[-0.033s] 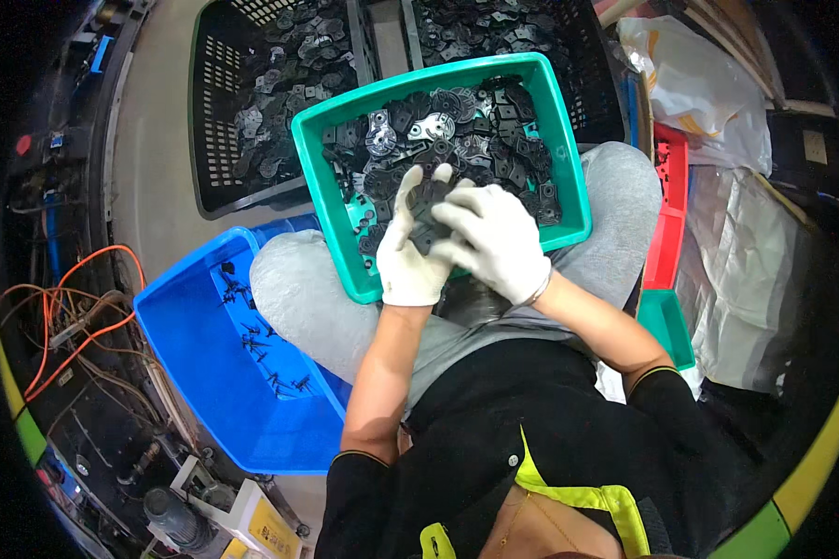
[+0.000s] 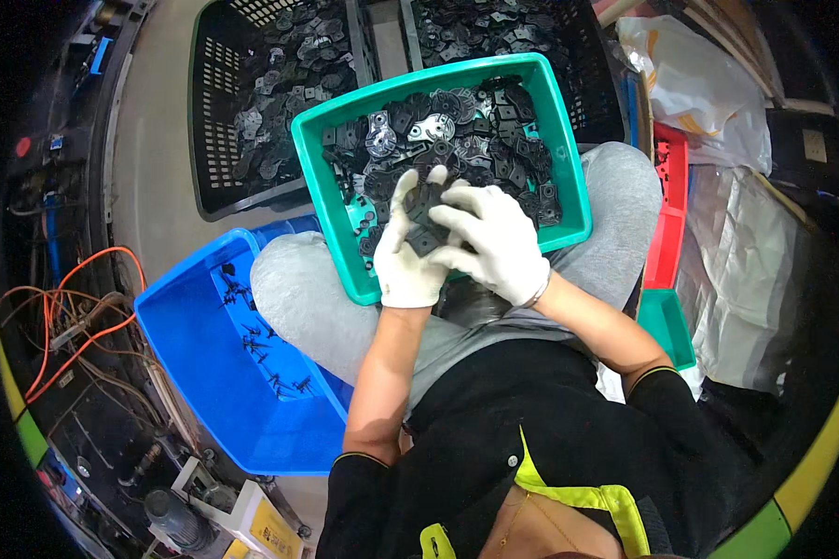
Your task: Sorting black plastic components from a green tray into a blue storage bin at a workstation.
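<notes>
Over the grey trouser legs [image 2: 303,293] of a seated person [image 2: 550,401], a green tub [image 2: 570,158] is sitting slightly askew, bearing a jumble of flat black and silvery metal pieces [image 2: 433,128]. Above its near side, the white-gloved left hand [image 2: 408,265] is holding a dark flat part [image 2: 426,240], its thumb and fingers spreading up around it. From the other side, the gloved right hand [image 2: 499,242] is bending its fingers narrowly over that part, its thumb pointing in below; I cannot tell whether it is gripping or only touching. Beyond the tub, two black crates, one on the left [image 2: 213,140] and one on the right [image 2: 601,102], are holding many more such pieces. By the person's left knee, a blue bin [image 2: 205,345] is lying tilted, small black pins [image 2: 256,345] scattering across its inside. To the right, a red tray [image 2: 664,247] is standing just beyond a small green box [image 2: 667,326], while a pale plastic bag [image 2: 699,84] is slumping farther back.
</notes>
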`<action>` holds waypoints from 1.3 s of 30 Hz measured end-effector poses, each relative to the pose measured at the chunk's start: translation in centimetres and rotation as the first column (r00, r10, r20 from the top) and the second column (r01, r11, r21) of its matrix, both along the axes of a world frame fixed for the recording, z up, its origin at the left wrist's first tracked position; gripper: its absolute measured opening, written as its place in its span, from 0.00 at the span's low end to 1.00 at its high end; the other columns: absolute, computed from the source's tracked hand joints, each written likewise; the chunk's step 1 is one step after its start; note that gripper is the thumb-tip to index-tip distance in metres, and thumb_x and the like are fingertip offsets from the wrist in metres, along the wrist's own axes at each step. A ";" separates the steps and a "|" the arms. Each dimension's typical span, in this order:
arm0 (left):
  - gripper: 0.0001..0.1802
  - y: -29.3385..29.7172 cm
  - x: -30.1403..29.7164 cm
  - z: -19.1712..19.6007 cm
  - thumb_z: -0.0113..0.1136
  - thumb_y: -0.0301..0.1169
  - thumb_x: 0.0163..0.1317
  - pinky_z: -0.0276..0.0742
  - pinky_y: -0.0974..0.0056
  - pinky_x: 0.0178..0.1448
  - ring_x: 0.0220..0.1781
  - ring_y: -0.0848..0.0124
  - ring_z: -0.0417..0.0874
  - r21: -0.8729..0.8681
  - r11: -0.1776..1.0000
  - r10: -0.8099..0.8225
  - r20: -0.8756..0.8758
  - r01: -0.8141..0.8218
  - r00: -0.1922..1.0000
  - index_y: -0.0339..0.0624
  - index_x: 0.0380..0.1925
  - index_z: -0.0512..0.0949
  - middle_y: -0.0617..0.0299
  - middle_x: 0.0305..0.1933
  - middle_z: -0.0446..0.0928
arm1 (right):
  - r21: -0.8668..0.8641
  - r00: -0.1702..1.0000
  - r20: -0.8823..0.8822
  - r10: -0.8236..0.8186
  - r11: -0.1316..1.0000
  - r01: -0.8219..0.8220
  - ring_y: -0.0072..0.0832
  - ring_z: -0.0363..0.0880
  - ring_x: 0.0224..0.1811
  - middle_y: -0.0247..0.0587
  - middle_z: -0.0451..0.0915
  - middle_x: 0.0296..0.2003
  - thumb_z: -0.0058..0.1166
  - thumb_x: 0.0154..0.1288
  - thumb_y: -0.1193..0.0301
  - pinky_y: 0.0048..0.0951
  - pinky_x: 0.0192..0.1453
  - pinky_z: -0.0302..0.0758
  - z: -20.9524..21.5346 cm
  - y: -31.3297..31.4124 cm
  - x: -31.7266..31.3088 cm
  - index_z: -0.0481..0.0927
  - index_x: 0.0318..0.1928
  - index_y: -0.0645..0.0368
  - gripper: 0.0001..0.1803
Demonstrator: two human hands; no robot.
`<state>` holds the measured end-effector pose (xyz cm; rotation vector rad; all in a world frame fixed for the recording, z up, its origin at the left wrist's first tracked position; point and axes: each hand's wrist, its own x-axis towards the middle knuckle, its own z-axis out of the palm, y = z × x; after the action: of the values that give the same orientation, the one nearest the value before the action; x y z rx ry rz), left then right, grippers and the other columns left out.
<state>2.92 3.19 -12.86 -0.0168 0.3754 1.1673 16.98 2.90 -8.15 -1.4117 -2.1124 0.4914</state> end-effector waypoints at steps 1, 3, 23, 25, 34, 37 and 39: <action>0.23 0.1 -0.2 -0.2 0.50 0.41 0.67 0.63 0.39 0.67 0.65 0.49 0.66 -0.013 1.000 0.020 -0.022 -0.021 1.000 0.49 0.60 0.66 0.51 0.64 0.66 | 0.066 0.997 -0.062 -0.045 0.997 0.049 0.41 0.76 0.43 0.41 0.77 0.40 0.60 0.53 0.65 0.38 0.45 0.73 -0.5 0.4 0.4 0.79 0.41 0.54 0.14; 0.21 0.2 -0.7 1.2 0.50 0.41 0.67 0.65 0.36 0.63 0.64 0.49 0.67 -0.118 0.991 0.068 0.041 -0.063 0.997 0.50 0.58 0.67 0.51 0.63 0.67 | 0.273 0.998 -0.064 -0.017 0.961 0.034 0.41 0.74 0.40 0.40 0.76 0.37 0.59 0.54 0.65 0.39 0.44 0.72 -1.5 2.7 1.9 0.79 0.41 0.53 0.13; 0.25 -0.3 -0.6 0.3 0.54 0.40 0.65 0.65 0.34 0.63 0.66 0.46 0.63 -0.077 0.995 0.065 0.103 -0.057 0.993 0.50 0.61 0.65 0.48 0.65 0.63 | 0.181 0.960 0.276 0.038 0.979 -0.091 0.40 0.75 0.38 0.38 0.76 0.35 0.55 0.54 0.72 0.37 0.42 0.75 -6.6 11.6 2.6 0.79 0.43 0.52 0.13; 0.25 -0.2 -0.6 -0.1 0.53 0.40 0.65 0.64 0.33 0.63 0.66 0.46 0.63 -0.078 0.995 0.066 0.116 -0.058 0.991 0.51 0.62 0.65 0.50 0.65 0.63 | 0.098 0.994 -0.010 -0.106 0.989 0.107 0.37 0.79 0.35 0.39 0.80 0.36 0.53 0.61 0.71 0.34 0.42 0.76 -6.2 10.8 3.2 0.77 0.40 0.58 0.08; 0.28 -0.1 -0.9 -0.6 0.58 0.36 0.62 0.64 0.36 0.64 0.65 0.50 0.67 -0.040 0.999 -0.006 0.048 0.008 0.999 0.52 0.62 0.65 0.54 0.64 0.66 | -0.570 0.943 -0.313 0.116 0.771 -0.284 0.27 0.80 0.41 0.43 0.81 0.38 0.54 0.58 0.73 0.28 0.48 0.76 3.7 6.6 3.9 0.78 0.47 0.61 0.15; 0.28 -0.2 -0.6 -0.2 0.58 0.36 0.62 0.60 0.38 0.66 0.65 0.50 0.66 -0.072 0.997 -0.026 0.072 0.031 0.997 0.52 0.63 0.65 0.52 0.65 0.65 | -0.524 0.876 -0.478 0.069 0.778 -0.347 0.28 0.81 0.43 0.42 0.82 0.38 0.51 0.61 0.73 0.28 0.49 0.76 1.0 6.1 3.1 0.75 0.51 0.60 0.16; 0.28 -0.2 -0.3 -0.5 0.58 0.36 0.62 0.60 0.37 0.66 0.65 0.50 0.66 -0.025 1.000 0.012 0.035 -0.011 0.999 0.51 0.63 0.65 0.50 0.65 0.64 | -0.497 0.879 -0.476 0.037 0.813 -0.304 0.29 0.81 0.43 0.43 0.81 0.39 0.50 0.62 0.72 0.29 0.49 0.76 0.5 5.8 3.0 0.75 0.50 0.61 0.15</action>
<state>2.63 3.00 -13.41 -0.0617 0.3591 1.1726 19.97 8.66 -7.69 -1.2195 -1.7818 1.4690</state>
